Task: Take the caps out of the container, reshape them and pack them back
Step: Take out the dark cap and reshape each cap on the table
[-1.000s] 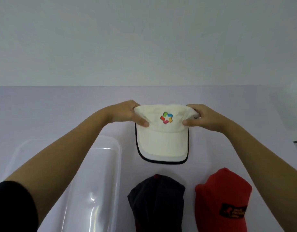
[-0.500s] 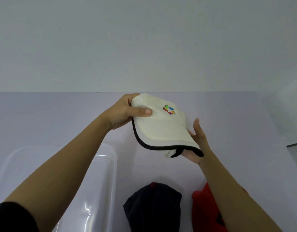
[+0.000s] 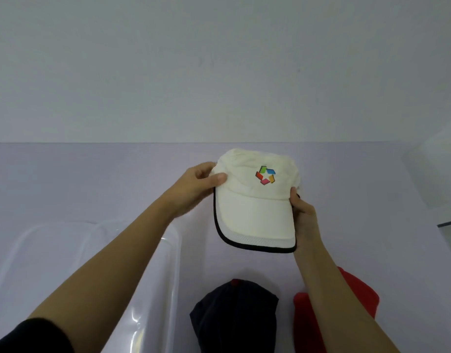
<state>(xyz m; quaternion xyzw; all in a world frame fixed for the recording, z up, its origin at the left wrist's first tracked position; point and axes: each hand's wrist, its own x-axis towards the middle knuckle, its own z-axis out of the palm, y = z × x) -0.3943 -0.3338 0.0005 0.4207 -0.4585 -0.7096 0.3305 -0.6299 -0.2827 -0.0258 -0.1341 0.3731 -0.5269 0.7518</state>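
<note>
I hold a cream cap [image 3: 255, 207] with a black-edged brim and a multicoloured logo above the table, brim toward me. My left hand [image 3: 193, 189] pinches the left side of its crown, thumb on top. My right hand [image 3: 304, 220] grips the right side where crown meets brim, fingers under the brim. A dark navy cap [image 3: 234, 317] lies on the table near me. A red cap [image 3: 356, 301] lies to its right, partly hidden by my right forearm. The clear plastic container [image 3: 172, 250] stands at the left, under my left arm.
The pale lilac table [image 3: 92, 179] runs back to a white wall. At the far right a white corner and a grey edge [image 3: 448, 222] border the table.
The cap was lifted off the table and tilted, then turned level to face me. My right hand moved from the crown's right side to under the brim's right edge.
</note>
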